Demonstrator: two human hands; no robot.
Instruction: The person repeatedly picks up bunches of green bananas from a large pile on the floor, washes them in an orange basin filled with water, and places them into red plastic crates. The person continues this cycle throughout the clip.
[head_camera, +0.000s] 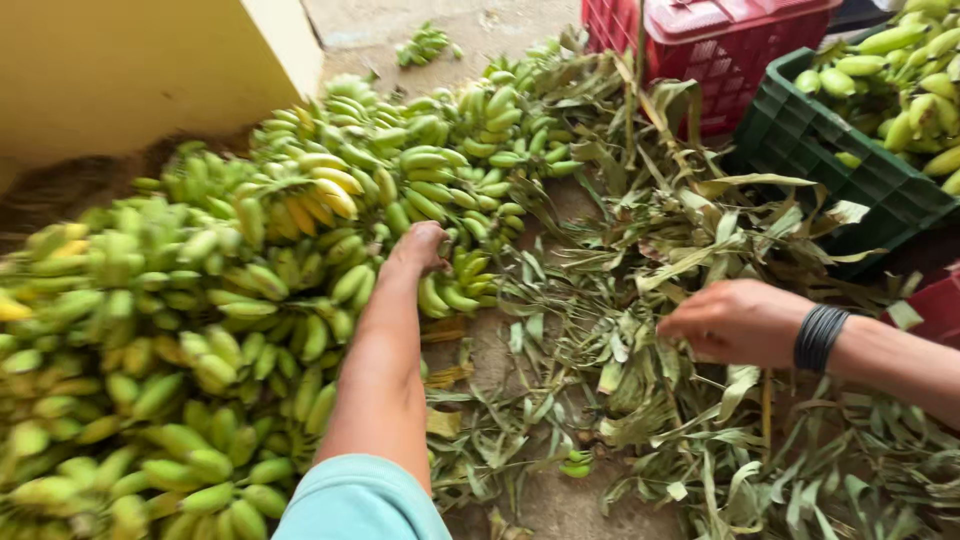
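Observation:
A big heap of green and yellowish banana bunches (200, 290) covers the left of the ground. My left hand (418, 248) reaches forward and closes on a small green bunch (455, 285) at the heap's right edge. My right hand (738, 322), with dark bands on the wrist, hovers over dried banana leaves (660, 300); its fingers are curled, and I cannot tell whether it grips a leaf.
A green crate (820, 150) full of bananas stands at the upper right, with a red crate (720, 50) behind it and a red edge (935, 300) at the far right. A pale yellow wall (130, 70) rises at the upper left. One small bunch (428, 45) lies apart on the concrete.

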